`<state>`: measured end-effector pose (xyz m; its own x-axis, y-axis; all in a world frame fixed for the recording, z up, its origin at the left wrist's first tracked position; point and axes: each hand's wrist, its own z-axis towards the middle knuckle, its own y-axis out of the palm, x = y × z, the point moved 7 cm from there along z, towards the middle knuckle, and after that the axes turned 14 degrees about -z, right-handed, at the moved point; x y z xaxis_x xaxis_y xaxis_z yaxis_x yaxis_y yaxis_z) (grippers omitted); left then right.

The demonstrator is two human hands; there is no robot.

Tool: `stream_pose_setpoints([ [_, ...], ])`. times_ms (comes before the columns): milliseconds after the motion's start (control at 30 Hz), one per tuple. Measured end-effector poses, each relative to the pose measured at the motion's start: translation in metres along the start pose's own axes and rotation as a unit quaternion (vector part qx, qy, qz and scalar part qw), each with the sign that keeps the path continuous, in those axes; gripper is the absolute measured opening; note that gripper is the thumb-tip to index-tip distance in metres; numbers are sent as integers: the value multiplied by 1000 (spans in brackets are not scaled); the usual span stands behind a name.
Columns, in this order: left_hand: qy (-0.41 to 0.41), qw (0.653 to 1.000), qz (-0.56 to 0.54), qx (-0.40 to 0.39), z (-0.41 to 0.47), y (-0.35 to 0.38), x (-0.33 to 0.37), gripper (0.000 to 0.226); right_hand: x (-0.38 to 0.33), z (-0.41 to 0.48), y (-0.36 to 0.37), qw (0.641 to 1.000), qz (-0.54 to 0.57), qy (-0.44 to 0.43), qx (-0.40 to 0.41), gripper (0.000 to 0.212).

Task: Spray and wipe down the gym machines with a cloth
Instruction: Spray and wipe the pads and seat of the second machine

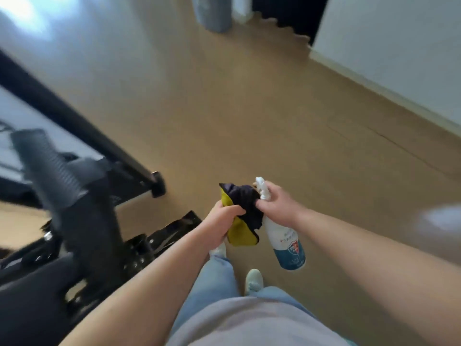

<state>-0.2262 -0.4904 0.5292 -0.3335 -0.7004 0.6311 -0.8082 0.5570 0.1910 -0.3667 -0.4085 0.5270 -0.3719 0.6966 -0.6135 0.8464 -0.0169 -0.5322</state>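
My left hand [220,222] grips a bunched cloth [243,216], yellow on one side and dark navy on the other. My right hand [278,204] holds a white spray bottle [287,242] with a blue label by its neck, nozzle pointing up and left; its fingertips also touch the dark part of the cloth. Both hands meet in front of my waist, above the floor. A black gym machine [74,208] with a ribbed grey handle [47,166] stands to the left, blurred by motion, apart from both hands.
Tan floor [249,121] stretches ahead. A white wall with baseboard [389,91] runs along the right. A grey rounded object [212,13] and a dark mat edge [289,18] lie at the far end. The machine's black frame bar [82,126] crosses the left side.
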Motion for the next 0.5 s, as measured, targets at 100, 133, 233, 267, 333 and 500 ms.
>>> stream_pose_setpoints([
  [100,-1,992,122,-46,36,61,14,24,52,-3,-43,994,62,63,72,47],
  [133,10,983,176,-57,48,80,18,23,68,-5,-56,990,68,83,89,49],
  [233,45,943,317,-94,88,135,30,23,117,-16,-92,977,74,153,128,49],
  [267,56,924,361,-112,101,154,34,28,134,-22,-103,970,88,178,144,48],
  [333,75,882,438,-158,126,195,43,38,167,-35,-126,950,121,226,180,48],
  [500,87,809,524,-252,171,307,59,35,234,-84,-169,874,215,341,270,47],
])
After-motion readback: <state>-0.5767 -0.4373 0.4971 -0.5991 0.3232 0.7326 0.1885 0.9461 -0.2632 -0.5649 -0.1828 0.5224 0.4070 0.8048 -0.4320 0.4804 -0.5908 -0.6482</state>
